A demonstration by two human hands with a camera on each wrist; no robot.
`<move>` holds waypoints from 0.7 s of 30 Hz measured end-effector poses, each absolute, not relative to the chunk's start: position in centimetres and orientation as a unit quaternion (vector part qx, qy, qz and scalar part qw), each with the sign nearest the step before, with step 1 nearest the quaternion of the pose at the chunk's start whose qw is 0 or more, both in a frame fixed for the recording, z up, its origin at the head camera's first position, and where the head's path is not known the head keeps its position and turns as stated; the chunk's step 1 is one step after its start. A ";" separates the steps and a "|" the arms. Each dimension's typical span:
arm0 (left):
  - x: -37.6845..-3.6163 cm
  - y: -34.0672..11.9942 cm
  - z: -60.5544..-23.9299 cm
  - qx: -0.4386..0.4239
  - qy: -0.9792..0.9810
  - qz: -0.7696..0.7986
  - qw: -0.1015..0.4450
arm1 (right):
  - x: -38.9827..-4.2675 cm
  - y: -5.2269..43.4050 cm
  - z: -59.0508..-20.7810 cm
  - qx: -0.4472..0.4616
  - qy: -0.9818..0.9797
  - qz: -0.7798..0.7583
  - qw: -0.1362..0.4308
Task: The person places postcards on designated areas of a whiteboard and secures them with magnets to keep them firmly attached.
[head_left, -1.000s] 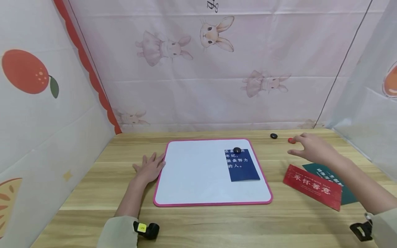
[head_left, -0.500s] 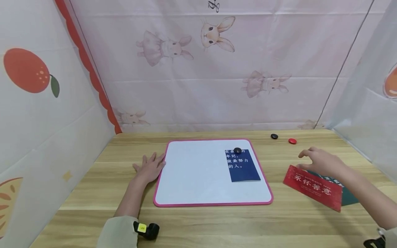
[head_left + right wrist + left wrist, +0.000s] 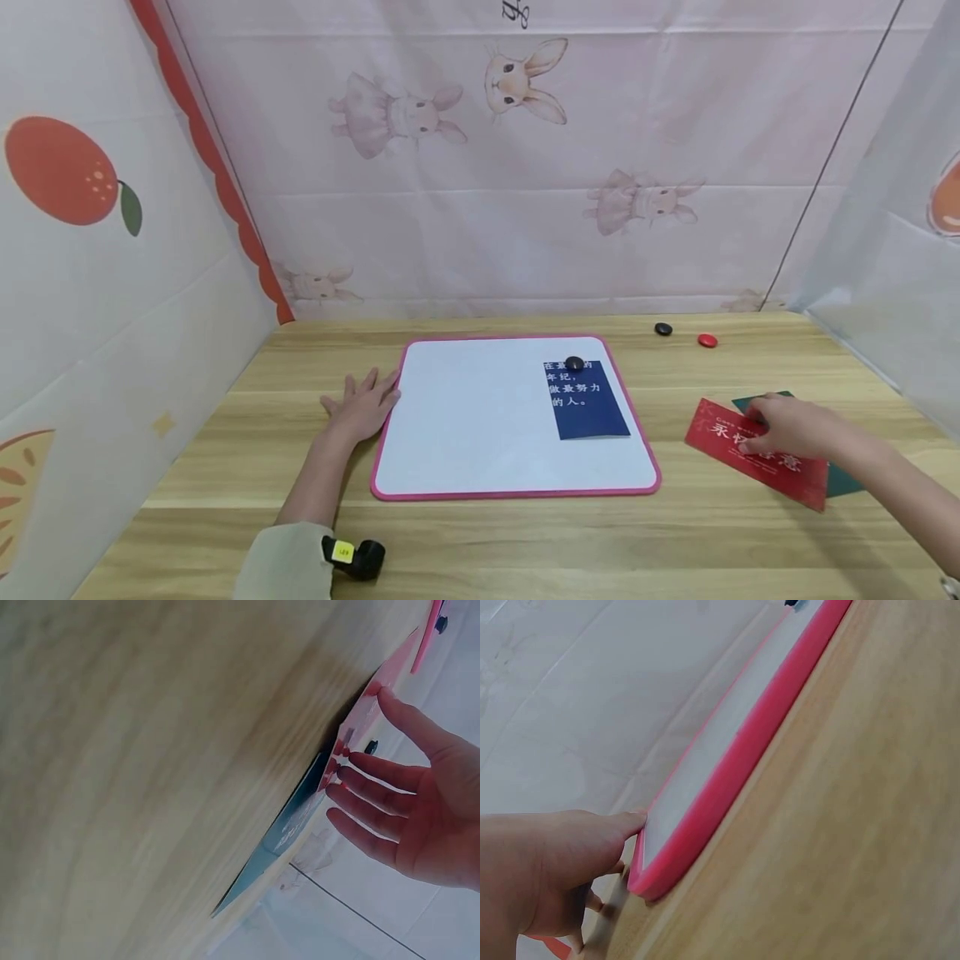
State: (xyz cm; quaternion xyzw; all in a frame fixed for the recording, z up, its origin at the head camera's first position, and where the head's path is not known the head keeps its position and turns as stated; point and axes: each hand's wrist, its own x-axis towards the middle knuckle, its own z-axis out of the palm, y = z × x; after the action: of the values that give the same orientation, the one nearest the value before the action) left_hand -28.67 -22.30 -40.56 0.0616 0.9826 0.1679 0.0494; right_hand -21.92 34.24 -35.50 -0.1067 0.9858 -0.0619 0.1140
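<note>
Beige sleeve (image 3: 288,560) and black camera (image 3: 364,560) sit nearest, on the left forearm. Ahead, on the wooden table (image 3: 525,546), the red card (image 3: 776,471) lies partly over a green card (image 3: 846,482). Over the red card spreads the right hand (image 3: 797,427), fingers loosely bent, thumb apart, tips at its surface, nothing clasped. The whiteboard (image 3: 468,425) lies flat, the left hand (image 3: 363,413) at its left rim, fingers fanned, thumb touching, gripping nothing. A blue card (image 3: 589,419) lies on its right part under a black magnet (image 3: 574,363). Beyond are a second black magnet (image 3: 663,329), a red magnet (image 3: 707,341), then a pink curtain (image 3: 487,242).
</note>
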 end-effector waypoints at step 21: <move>-28.6 -22.3 -40.3 0.055 0.983 0.166 0.056 | -23.0 36.4 -36.3 -0.115 0.962 -0.189 0.157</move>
State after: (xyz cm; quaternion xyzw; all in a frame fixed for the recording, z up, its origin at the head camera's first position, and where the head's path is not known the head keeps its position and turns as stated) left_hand -28.56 -22.25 -40.30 0.0554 0.9830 0.1662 0.0556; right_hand -22.97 36.37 -36.28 -0.1153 0.9623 -0.1894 0.1573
